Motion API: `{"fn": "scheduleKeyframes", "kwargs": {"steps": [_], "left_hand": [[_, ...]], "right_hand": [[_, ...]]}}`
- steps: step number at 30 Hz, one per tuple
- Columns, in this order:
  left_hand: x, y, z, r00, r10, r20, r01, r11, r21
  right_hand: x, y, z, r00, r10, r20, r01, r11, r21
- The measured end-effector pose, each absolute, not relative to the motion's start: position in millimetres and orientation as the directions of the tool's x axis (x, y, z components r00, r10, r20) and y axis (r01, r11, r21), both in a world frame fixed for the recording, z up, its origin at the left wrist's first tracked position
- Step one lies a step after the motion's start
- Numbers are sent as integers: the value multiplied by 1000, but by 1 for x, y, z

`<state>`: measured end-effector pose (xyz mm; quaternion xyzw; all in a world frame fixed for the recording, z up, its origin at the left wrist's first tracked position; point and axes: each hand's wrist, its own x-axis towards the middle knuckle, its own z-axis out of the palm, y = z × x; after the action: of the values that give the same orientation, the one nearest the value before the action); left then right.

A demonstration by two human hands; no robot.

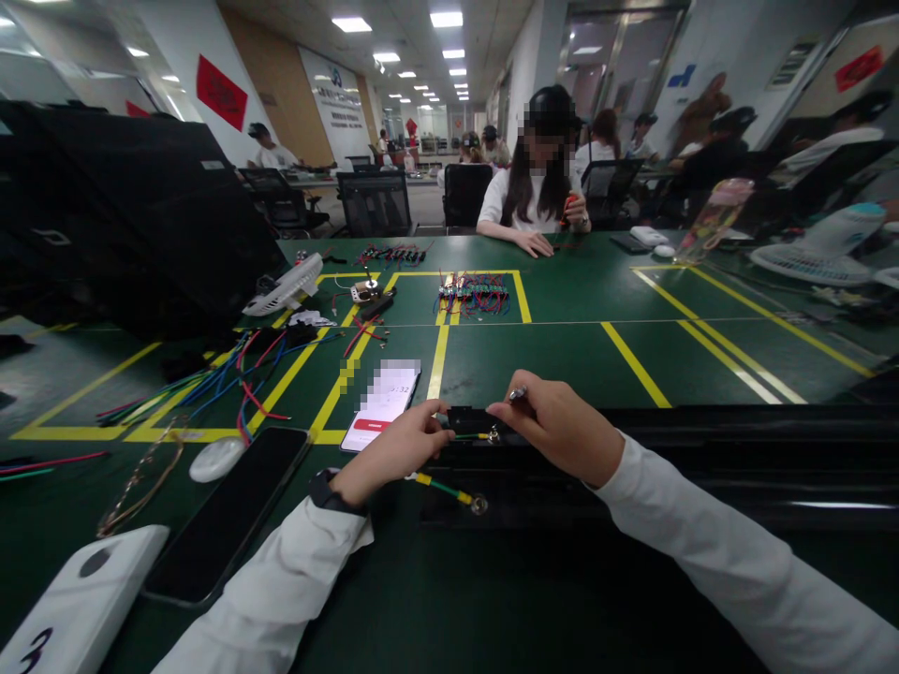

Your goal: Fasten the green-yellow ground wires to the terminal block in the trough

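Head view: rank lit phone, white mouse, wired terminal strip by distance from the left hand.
From the left hand:
1. Lit phone, just above-left of the hand.
2. White mouse, further left on the table.
3. Wired terminal strip, far side, past the yellow line.

Small black part (469,419) mostly hidden btwn left hand (393,454) and right hand (562,426); fingers cover its ends, grip unclear. Tool tip (518,394) barely shows above right hand. Phone (383,402) screen blurred. White box (77,604) cut off at bottom-left edge.
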<state>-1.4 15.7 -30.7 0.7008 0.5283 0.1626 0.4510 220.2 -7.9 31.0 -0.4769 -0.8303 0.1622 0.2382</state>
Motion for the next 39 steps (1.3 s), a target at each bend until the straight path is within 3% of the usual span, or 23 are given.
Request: {"fn": "scheduleKeyframes", "kwargs": {"steps": [11,30,39], "left_hand": [[-2,16,-32,384,889,-249,591,-30,806],[-1,14,-29,383,891,-246,597,-35,802],[0,13,-26,382,894,-233,594,-45,803]], "right_hand": [[213,-10,26,-454,860,233,734,509,-450],[225,-7,41,-456,867,204,699,490,-521],[214,-11,31,-458,870,183,734,486,-474]]}}
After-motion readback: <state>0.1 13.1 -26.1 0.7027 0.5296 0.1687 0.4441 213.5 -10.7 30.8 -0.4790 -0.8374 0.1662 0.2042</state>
